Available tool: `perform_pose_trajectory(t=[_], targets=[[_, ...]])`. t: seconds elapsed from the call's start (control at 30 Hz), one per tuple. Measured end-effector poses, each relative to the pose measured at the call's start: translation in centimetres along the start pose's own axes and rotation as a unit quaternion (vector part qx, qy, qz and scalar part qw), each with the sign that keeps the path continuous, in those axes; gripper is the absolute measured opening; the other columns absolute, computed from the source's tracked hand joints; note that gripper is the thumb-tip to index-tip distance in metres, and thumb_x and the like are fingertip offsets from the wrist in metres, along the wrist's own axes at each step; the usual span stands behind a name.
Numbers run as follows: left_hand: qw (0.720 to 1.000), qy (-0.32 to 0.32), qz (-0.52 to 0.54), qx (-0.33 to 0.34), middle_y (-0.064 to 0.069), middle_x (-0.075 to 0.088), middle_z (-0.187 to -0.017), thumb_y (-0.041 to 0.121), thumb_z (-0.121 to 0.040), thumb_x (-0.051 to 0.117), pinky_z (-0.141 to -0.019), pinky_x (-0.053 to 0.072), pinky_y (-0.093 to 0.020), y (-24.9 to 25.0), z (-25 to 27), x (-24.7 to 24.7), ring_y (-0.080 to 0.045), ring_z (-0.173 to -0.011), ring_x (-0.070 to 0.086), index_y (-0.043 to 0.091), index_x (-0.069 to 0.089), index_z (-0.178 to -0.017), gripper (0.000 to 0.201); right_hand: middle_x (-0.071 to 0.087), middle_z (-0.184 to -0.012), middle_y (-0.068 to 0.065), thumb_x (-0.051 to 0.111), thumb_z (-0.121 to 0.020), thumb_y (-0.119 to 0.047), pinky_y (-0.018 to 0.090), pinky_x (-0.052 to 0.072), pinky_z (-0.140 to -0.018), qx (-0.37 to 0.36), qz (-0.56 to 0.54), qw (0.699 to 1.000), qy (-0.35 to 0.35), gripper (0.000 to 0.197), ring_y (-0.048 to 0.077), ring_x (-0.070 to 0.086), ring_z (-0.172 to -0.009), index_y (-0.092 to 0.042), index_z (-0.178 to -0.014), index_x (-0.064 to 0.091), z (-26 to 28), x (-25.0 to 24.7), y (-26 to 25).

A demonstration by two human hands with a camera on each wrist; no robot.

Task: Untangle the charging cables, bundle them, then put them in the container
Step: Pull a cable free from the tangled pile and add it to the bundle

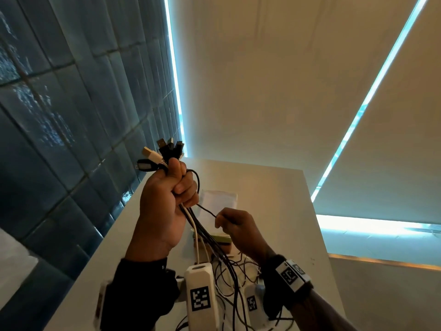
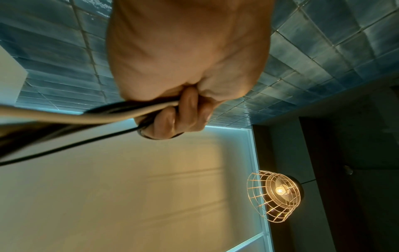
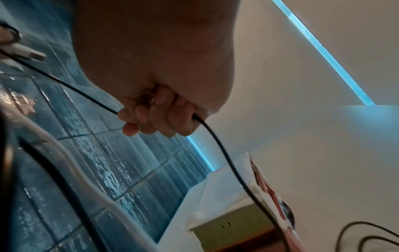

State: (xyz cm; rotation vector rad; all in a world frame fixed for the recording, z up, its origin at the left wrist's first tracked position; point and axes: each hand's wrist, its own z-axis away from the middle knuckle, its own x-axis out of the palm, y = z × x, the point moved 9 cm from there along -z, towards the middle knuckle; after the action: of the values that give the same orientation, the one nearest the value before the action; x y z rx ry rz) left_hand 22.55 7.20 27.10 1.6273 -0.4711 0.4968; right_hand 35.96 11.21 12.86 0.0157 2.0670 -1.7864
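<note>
Black and white cables [image 1: 202, 232] are gathered by their plug ends in the left hand [image 1: 167, 201], which is fisted round them above the white bench [image 1: 274, 211], plugs [image 1: 164, 151] fanned out over the thumb. The right hand [image 1: 238, 225] pinches one black strand [image 1: 206, 210] just below that fist, seemingly drawing it straight. Lower lengths lie in loose tangled loops [image 1: 236, 280] at the near edge, so I judge untangling part done, with bundling and stowing left. A clear box [image 1: 218, 199] sits toward the far edge; whether it is the container, or what it holds, I cannot tell.

From the left wrist, the fingers [image 2: 183, 116] curl tight round a pale cable [image 2: 86, 117] and darker ones.

From the right wrist, the fingers [image 3: 155, 117] close on the black strand, which runs down toward a small box [image 3: 233, 226] on the bench; its contents are not visible.
</note>
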Motion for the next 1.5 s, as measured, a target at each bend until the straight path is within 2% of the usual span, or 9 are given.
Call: perform_pose_trajectory(t=[0.13, 0.27, 0.33, 0.5, 0.67, 0.9, 1.17, 1.4, 1.5], targets=[[1.0, 0.022, -0.016, 0.004, 0.009, 0.038, -0.051, 0.029, -0.095, 0.04, -0.041, 0.025, -0.018, 0.2, 0.1, -0.7, -0.005, -0.043, 0.023, 0.015, 0.041, -0.074, 0.025, 0.056, -0.065, -0.011, 0.05, -0.091, -0.004, 0.011, 0.038, -0.06, 0.029, 0.054, 0.998, 0.014, 0.024, -0.002, 0.047, -0.059, -0.011, -0.071, 0.063, -0.1, 0.1, 2.2], [0.999, 0.032, -0.041, 0.017, 0.009, 0.043, -0.055, 0.023, -0.096, 0.042, -0.044, 0.024, -0.019, 0.7, 0.2, -1.2, -0.006, -0.047, 0.022, 0.017, 0.041, -0.075, 0.022, 0.061, -0.07, -0.008, 0.045, -0.088, -0.006, 0.033, 0.048, -0.068, 0.067, 0.139, 0.988, 0.004, 0.029, 0.012, 0.056, -0.069, -0.021, -0.069, 0.061, 0.0, 0.1, 5.7], [0.997, 0.038, -0.059, 0.019, 0.009, 0.044, -0.056, 0.018, -0.101, 0.036, -0.046, 0.023, -0.02, 0.8, 0.2, -1.4, -0.006, -0.047, 0.023, 0.017, 0.041, -0.074, 0.028, 0.061, -0.071, -0.007, 0.045, -0.084, -0.003, 0.034, 0.047, -0.068, 0.1, 0.165, 0.981, -0.002, 0.028, 0.017, 0.057, -0.072, -0.019, -0.071, 0.063, 0.2, -0.2, 7.3], [0.995, 0.05, -0.086, -0.011, 0.009, 0.043, -0.053, 0.018, -0.103, 0.034, -0.046, 0.019, -0.022, 0.2, -0.2, -2.0, -0.005, -0.045, 0.022, 0.018, 0.04, -0.074, 0.03, 0.057, -0.058, -0.007, 0.055, -0.092, -0.01, 0.024, 0.038, -0.049, 0.112, 0.044, 0.985, 0.123, 0.021, 0.009, 0.046, -0.05, -0.01, -0.076, 0.07, 0.0, -4.0, 4.4], [0.992, 0.084, -0.089, -0.042, 0.005, 0.043, -0.054, 0.021, -0.104, 0.033, -0.042, 0.029, -0.019, -1.5, -0.5, -2.2, -0.008, -0.043, 0.033, 0.015, 0.039, -0.075, 0.03, 0.045, -0.053, -0.002, 0.057, -0.093, -0.008, 0.02, 0.027, -0.04, -0.008, -0.186, 0.973, 0.135, 0.014, 0.009, 0.033, -0.045, 0.002, -0.086, 0.065, 0.1, -5.8, -5.9], [0.99, 0.082, -0.096, -0.058, -0.002, 0.071, -0.069, 0.024, -0.103, 0.034, -0.055, 0.049, -0.028, -2.3, -0.4, -1.6, -0.014, -0.063, 0.065, 0.015, 0.052, -0.091, 0.023, 0.047, -0.057, -0.002, 0.052, -0.093, -0.008, 0.016, 0.033, -0.046, -0.161, -0.208, 0.965, 0.004, 0.015, 0.009, 0.037, -0.048, -0.003, -0.084, 0.063, 2.3, -2.6, -13.6], [0.998, 0.014, 0.055, -0.036, 0.007, 0.042, -0.057, 0.029, -0.101, 0.033, -0.054, 0.045, -0.023, -0.8, -0.7, -0.7, -0.007, -0.049, 0.042, 0.017, 0.044, -0.078, 0.028, 0.053, -0.049, -0.014, 0.049, -0.093, 0.006, 0.007, 0.031, -0.046, -0.013, -0.213, 0.974, -0.075, 0.014, -0.003, 0.04, -0.044, 0.004, -0.084, 0.06, 2.3, 0.4, -7.2], [0.999, -0.009, 0.04, -0.021, 0.01, 0.034, -0.051, 0.031, -0.095, 0.037, -0.043, 0.028, -0.018, -0.4, -0.8, -1.0, -0.003, -0.042, 0.024, 0.017, 0.044, -0.075, 0.025, 0.054, -0.057, -0.012, 0.05, -0.094, 0.002, 0.013, 0.035, -0.052, 0.03, -0.12, 0.992, -0.04, 0.02, 0.001, 0.043, -0.051, 0.003, -0.078, 0.061, 1.3, 0.5, -0.1], [1.0, -0.004, 0.028, -0.015, 0.011, 0.031, -0.049, 0.03, -0.098, 0.035, -0.042, 0.028, -0.018, -0.4, -0.8, -1.2, -0.003, -0.041, 0.023, 0.017, 0.044, -0.075, 0.028, 0.054, -0.064, -0.002, 0.051, -0.09, -0.002, 0.024, 0.041, -0.061, 0.035, -0.069, 0.997, -0.015, 0.02, 0.011, 0.049, -0.06, -0.002, -0.073, 0.061, 0.9, 0.3, 2.7]])
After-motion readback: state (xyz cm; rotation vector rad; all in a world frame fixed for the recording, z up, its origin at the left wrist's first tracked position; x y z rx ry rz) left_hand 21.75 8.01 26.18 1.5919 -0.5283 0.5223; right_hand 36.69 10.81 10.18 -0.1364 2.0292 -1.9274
